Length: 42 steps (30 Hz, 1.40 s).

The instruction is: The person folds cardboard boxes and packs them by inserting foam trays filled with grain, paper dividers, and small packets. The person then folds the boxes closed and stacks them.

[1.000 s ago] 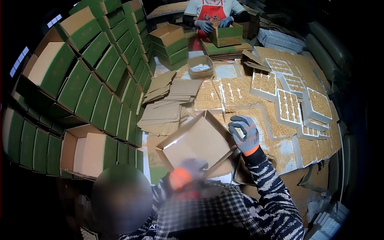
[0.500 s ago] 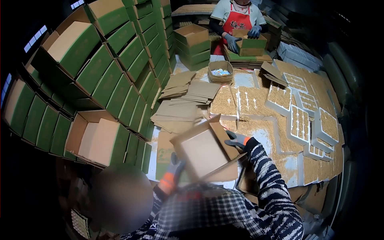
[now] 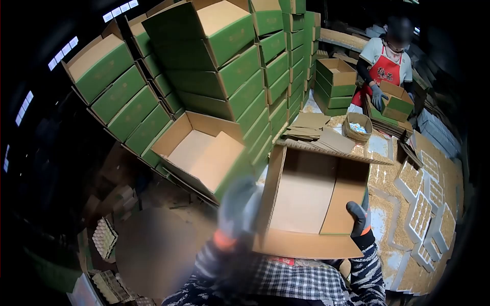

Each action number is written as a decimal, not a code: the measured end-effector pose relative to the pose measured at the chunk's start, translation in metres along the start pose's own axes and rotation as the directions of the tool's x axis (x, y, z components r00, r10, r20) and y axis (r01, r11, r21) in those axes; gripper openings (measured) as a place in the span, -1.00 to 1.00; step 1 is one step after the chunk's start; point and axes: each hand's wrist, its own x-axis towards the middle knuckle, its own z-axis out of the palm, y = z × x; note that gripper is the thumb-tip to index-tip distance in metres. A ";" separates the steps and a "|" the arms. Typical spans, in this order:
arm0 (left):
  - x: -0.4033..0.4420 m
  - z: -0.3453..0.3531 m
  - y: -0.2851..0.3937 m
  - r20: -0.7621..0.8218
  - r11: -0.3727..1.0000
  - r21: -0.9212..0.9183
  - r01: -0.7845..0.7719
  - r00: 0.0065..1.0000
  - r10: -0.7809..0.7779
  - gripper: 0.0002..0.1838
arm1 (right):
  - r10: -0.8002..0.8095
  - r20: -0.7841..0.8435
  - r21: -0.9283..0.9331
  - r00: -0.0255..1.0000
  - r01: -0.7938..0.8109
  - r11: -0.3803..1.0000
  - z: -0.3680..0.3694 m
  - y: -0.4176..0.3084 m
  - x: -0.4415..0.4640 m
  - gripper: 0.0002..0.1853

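Observation:
An open cardboard box (image 3: 301, 199) is held up in front of my chest, tilted so its bare brown inside faces me. My right hand (image 3: 360, 218), in a grey glove with an orange cuff, grips the box's right wall, thumb on the inside and the other fingers mostly hidden behind it. By the box's left side is my left hand (image 3: 237, 209), also gloved; motion smears its fingers, and I cannot tell whether it touches the box. Just beyond it, a green open box (image 3: 204, 153) sits on the near stack.
Tall stacks of green boxes (image 3: 237, 43) rise ahead and to the left. Flat cardboard pieces (image 3: 309, 124) and a small container (image 3: 357, 127) lie on the table. White foam trays (image 3: 421, 211) stand at right. Across the table a co-worker (image 3: 385, 66) handles another box.
The box has come up off the table, nearer to me and turned, with my right hand still on it. My left hand has moved up beside its left wall. The view has swung left.

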 end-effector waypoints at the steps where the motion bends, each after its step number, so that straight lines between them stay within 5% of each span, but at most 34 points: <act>1: 0.004 -0.033 0.001 -0.117 0.978 0.026 -0.207 0.971 0.208 -0.38 | 0.013 -0.003 0.058 1.000 -0.013 0.998 0.017 -0.003 0.002 -0.18; 3: 0.036 -0.081 0.020 -0.506 0.945 0.253 -0.210 0.803 0.314 -0.41 | -0.015 -0.036 0.169 0.999 0.021 0.985 0.054 -0.002 0.014 -0.22; 5: 0.052 -0.154 -0.018 -0.669 0.986 0.161 -0.053 0.729 0.148 -0.38 | -0.082 -0.075 0.192 0.994 0.095 0.977 0.101 0.004 0.032 -0.17; 6: 0.049 -0.194 -0.058 -0.682 0.998 0.029 -0.051 0.729 0.057 -0.31 | -0.114 -0.099 0.198 0.989 0.132 0.971 0.127 0.008 0.042 -0.14; 8: 0.014 -0.294 -0.187 -0.530 0.972 -0.190 0.139 0.819 -0.221 -0.52 | -0.154 -0.142 0.207 0.978 0.182 0.961 0.180 0.024 0.060 -0.08; 9: 0.005 -0.304 -0.202 -0.488 0.956 -0.127 0.264 0.822 -0.292 -0.59 | -0.156 -0.158 0.210 0.975 0.188 0.960 0.206 0.035 0.068 -0.04; 12: -0.004 -0.306 -0.216 -0.410 0.960 -0.097 0.265 0.868 -0.281 -0.62 | -0.060 -0.119 0.164 0.991 0.080 0.983 0.271 0.080 0.092 0.06; 13: -0.007 -0.311 -0.217 -0.396 0.957 -0.105 0.271 0.871 -0.291 -0.62 | 0.024 0.040 0.226 0.999 -0.033 0.974 0.281 0.087 0.095 0.16; 14: -0.009 -0.319 -0.217 -0.420 0.958 -0.009 0.288 0.868 -0.265 -0.60 | 0.053 -0.078 -0.170 0.996 -0.065 0.983 0.288 0.102 0.104 0.25; 15: -0.010 -0.322 -0.222 -0.437 0.949 0.085 0.302 0.868 -0.237 -0.57 | 0.155 -0.044 -0.292 0.987 -0.161 0.943 0.284 0.113 0.109 0.30; 17: -0.008 -0.304 -0.213 -0.489 0.931 0.238 0.278 0.862 -0.133 -0.49 | 0.221 0.181 -0.153 0.958 -0.194 0.969 0.259 0.114 0.109 0.21; 18: -0.010 -0.289 -0.197 -0.544 0.882 0.396 0.257 0.839 0.000 -0.36 | 0.229 0.275 -0.293 0.934 -0.145 0.945 0.232 0.108 0.109 0.05; 20: -0.007 -0.210 -0.098 -0.532 0.566 0.778 0.273 0.765 0.363 -0.28 | 0.028 0.212 -0.325 0.977 0.043 0.945 0.175 0.136 0.104 -0.09; 21: -0.011 -0.167 -0.055 -0.511 0.528 0.805 0.273 0.770 0.382 -0.33 | -0.054 0.134 -0.362 0.989 0.100 0.927 0.143 0.153 0.099 -0.10; 22: -0.035 -0.141 -0.050 -0.385 0.549 0.828 0.114 0.828 0.408 -0.35 | -0.055 0.091 -0.380 0.994 0.086 0.921 0.108 0.167 0.090 -0.10; 23: -0.053 -0.114 -0.049 -0.071 0.610 0.721 -0.328 0.841 0.536 -0.45 | -0.166 0.022 -0.818 0.986 0.113 0.564 0.073 0.180 0.075 -0.10; 24: -0.058 -0.091 -0.036 0.348 0.727 0.472 -0.498 0.863 0.366 -0.57 | -0.273 0.031 -0.999 0.961 0.041 0.033 0.042 0.191 0.055 -0.10; 25: -0.055 -0.059 -0.025 0.628 0.789 0.355 -0.502 0.753 0.197 -0.64 | -0.161 0.017 -0.998 0.987 0.026 0.056 0.023 0.201 0.028 -0.09; 26: -0.058 -0.030 -0.048 0.673 0.844 0.247 -0.476 0.711 0.204 -0.62 | 0.021 0.052 -0.998 0.998 0.053 -0.027 0.010 0.214 -0.003 -0.09; 27: -0.051 0.002 -0.062 0.672 0.863 0.331 -0.380 0.738 0.067 -0.60 | 0.141 0.190 -0.976 0.972 0.202 -0.076 -0.003 0.244 -0.036 -0.11; 30: -0.074 0.067 -0.187 0.556 0.784 0.597 -0.168 0.791 -0.254 -0.28 | 0.109 0.554 -0.833 0.826 0.550 0.066 -0.012 0.259 -0.094 -0.23; 31: -0.075 0.081 -0.216 0.552 0.743 0.655 -0.135 0.756 -0.350 -0.18 | 0.107 0.539 -0.842 0.836 0.535 0.063 -0.021 0.255 -0.095 -0.23; 33: -0.079 0.097 -0.238 0.569 0.570 0.788 -0.233 0.629 -0.529 -0.04 | 0.193 0.599 -0.800 0.778 0.568 0.192 -0.041 0.225 -0.084 -0.27; 35: -0.037 0.109 -0.216 0.610 0.577 0.789 -0.210 0.373 -0.699 -0.05 | -0.006 0.442 -0.865 0.897 0.428 0.263 -0.058 0.179 -0.068 -0.29; 37: 0.011 0.113 -0.174 0.642 0.643 0.750 -0.157 0.409 -0.649 -0.28 | -0.349 0.275 -0.934 0.896 0.334 0.123 -0.059 0.104 -0.042 -0.30; 39: 0.057 0.120 -0.093 0.736 0.746 0.600 -0.289 0.565 -0.372 -0.46 | -0.501 0.148 -0.989 0.853 0.113 -0.100 -0.051 0.026 -0.027 -0.31; 40: 0.068 0.125 -0.062 0.740 0.738 0.562 -0.373 0.626 -0.247 -0.51 | -0.511 0.132 -0.990 0.850 0.093 -0.101 -0.057 0.019 -0.021 -0.31; 42: 0.070 0.140 -0.050 0.796 0.673 0.539 -0.507 0.568 -0.209 -0.48 | -0.492 0.191 -0.975 0.849 0.107 -0.193 -0.067 0.008 -0.014 -0.30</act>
